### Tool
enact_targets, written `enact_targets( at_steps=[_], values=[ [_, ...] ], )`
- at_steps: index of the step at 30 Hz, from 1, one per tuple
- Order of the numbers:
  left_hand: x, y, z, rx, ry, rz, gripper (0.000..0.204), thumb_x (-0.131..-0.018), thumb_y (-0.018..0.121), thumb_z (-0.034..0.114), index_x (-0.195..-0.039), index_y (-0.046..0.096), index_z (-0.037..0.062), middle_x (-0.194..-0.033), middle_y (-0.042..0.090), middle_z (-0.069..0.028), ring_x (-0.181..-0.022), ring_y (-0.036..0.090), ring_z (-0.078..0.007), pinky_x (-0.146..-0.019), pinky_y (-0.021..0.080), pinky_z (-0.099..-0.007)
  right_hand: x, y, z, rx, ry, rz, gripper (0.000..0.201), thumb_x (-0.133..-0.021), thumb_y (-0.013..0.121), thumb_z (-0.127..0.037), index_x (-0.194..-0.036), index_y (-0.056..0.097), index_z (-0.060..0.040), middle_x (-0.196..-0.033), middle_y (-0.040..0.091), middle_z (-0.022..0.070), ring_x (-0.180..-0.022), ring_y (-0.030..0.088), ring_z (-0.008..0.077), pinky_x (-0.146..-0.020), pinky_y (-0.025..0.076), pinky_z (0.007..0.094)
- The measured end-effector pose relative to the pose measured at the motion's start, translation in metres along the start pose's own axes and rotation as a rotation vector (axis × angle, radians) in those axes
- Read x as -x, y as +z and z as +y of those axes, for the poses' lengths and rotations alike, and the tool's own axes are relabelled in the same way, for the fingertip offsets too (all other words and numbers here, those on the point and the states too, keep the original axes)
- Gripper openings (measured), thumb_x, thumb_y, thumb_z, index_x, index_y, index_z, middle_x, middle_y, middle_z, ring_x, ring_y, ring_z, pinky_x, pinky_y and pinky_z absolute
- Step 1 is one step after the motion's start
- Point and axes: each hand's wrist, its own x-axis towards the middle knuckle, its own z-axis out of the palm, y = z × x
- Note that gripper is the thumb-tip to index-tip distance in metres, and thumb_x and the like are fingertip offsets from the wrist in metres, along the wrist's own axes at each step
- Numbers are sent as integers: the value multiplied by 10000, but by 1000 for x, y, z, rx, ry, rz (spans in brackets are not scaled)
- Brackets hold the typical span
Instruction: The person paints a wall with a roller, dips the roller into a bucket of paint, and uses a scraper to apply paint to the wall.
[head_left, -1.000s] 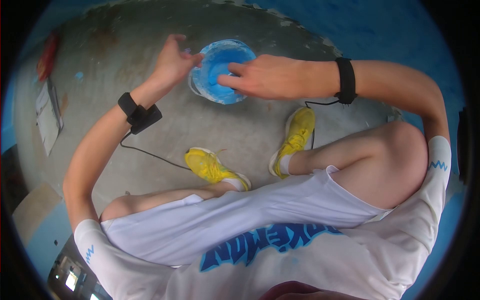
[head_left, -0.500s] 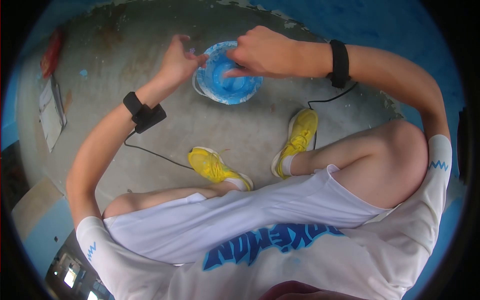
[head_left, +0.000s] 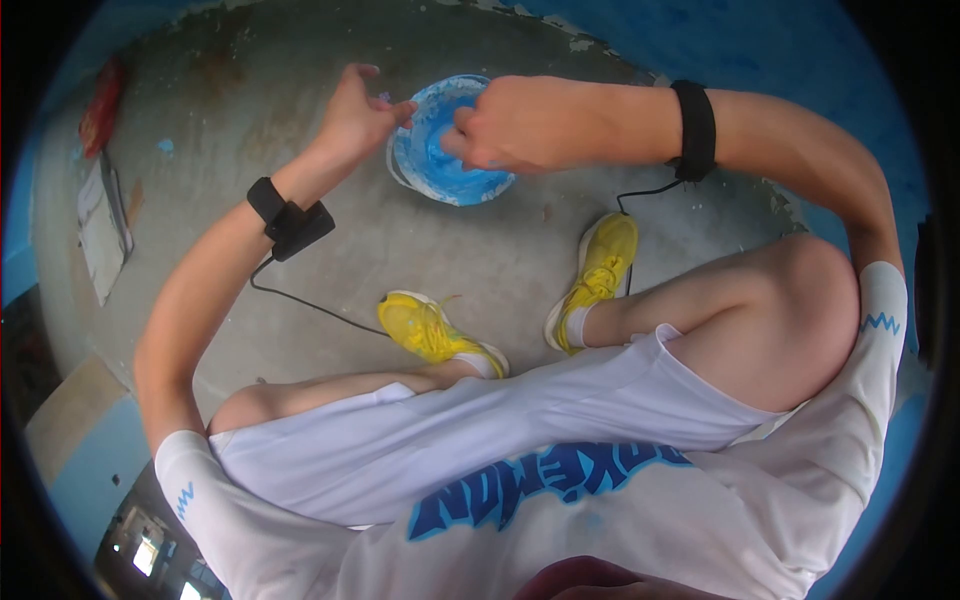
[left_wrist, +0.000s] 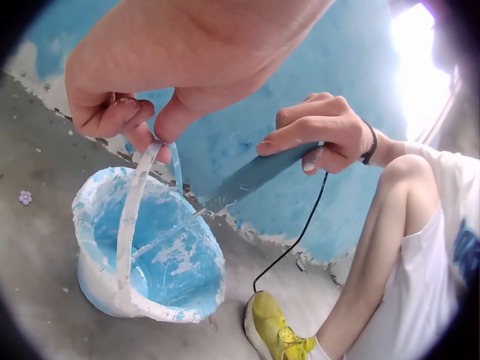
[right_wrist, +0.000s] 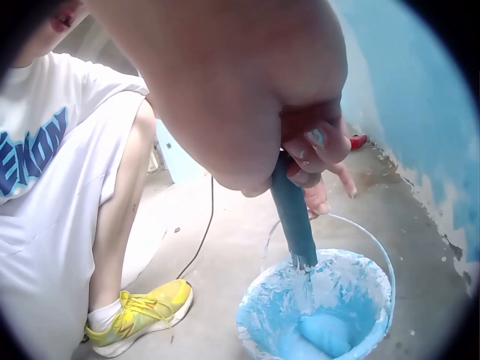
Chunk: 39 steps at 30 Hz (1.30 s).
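Observation:
A paint-crusted bucket (head_left: 462, 188) with blue paint inside stands on the floor. In the left wrist view, my left hand (left_wrist: 187, 60) pinches the top of its raised bail handle (left_wrist: 129, 217) between thumb and fingers. My right hand (right_wrist: 247, 97) grips a grey-blue tool (right_wrist: 294, 210), which slants down to the bucket's mouth; its paint-coated lower end reaches inside, over the blue paint (right_wrist: 326, 334). From the head view the right hand (head_left: 530, 125) covers the tool and part of the bucket's right side.
A blue wall (left_wrist: 232, 135) with a flaking lower edge rises close by. Yellow shoes (head_left: 420, 325) stand on the grey floor near the bucket, with thin black cables beside them. A red item (head_left: 101, 108) and a whitish flat piece (head_left: 101, 235) lie at the far left.
My right hand has moved about over the bucket, up and then back down, with the tool. The left hand stays almost in place at the bucket's left edge.

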Motion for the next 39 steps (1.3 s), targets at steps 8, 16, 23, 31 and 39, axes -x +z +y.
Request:
enact_targets(
  at_steps=[8,16,23,31,39],
  values=[
    [1,-1,3,12,-39,1,706,-816,757,162,-1346,350,-64,-784,706,-95,-889,643,-169,-857,469,-302,-3,0,-9,-96,114,-9,195,-795,638,-129,-863,525,13,-648,611,181,-628,640,358,-548,514,412],
    [0,-7,5,14,-59,10,700,-813,754,157,-1335,344,-65,-818,699,-119,-949,650,-214,-909,471,-320,2,0,12,-236,433,51,231,-974,517,-243,-946,550,-15,-695,623,183,-673,625,389,-603,512,458],
    [-9,-4,-12,55,-47,1,736,-835,750,173,-1373,309,-66,-801,716,-94,-913,635,-159,-875,448,-303,31,15,49,-231,551,352,291,-957,589,-262,-1105,533,-17,-1023,572,152,-801,612,310,-702,500,397],
    [-17,-3,-17,24,-52,10,722,-842,744,164,-1366,308,-72,-789,716,-95,-896,643,-152,-893,442,-298,44,19,51,-397,467,361,229,-857,707,-156,-993,560,-44,-1269,560,130,-827,635,272,-711,516,355],
    [-12,-4,-17,30,-50,25,703,-841,742,161,-1359,324,-67,-787,714,-94,-864,648,-151,-879,446,-296,43,10,45,-412,481,307,323,-761,780,-107,-762,469,-20,-1380,535,137,-822,639,280,-692,536,343]
  ],
)
